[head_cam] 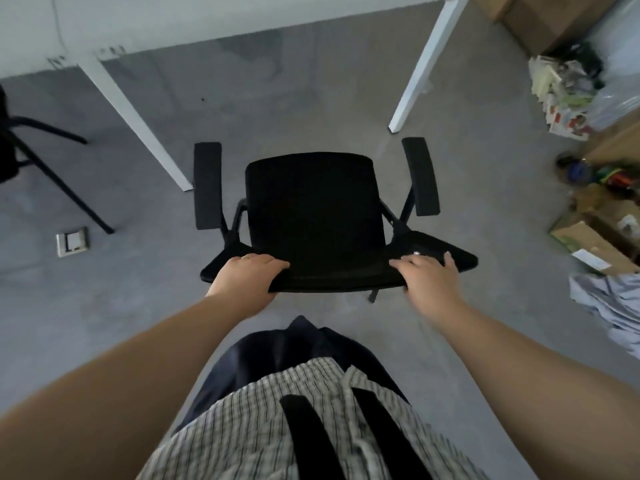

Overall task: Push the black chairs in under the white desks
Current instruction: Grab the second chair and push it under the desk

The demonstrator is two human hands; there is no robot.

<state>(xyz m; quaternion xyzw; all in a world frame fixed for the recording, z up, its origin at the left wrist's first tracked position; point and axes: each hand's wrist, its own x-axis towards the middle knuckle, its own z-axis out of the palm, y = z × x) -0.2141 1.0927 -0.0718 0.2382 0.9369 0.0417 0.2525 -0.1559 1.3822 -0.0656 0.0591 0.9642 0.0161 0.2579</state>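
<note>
A black chair (311, 209) with two padded armrests stands on the grey floor in front of me, its seat facing a white desk (166, 22). My left hand (247, 280) grips the top edge of the backrest on its left side. My right hand (427, 277) rests curled over the same edge on the right. The front of the chair sits between the desk's two white legs (138, 119), with the armrests level with the leg ends. The seat is outside the desk's edge.
A second black chair (38, 147) stands at the far left, partly cut off. A floor socket plate (72, 241) lies left of my chair. Cardboard boxes (595, 233), plastic bags and clutter line the right side.
</note>
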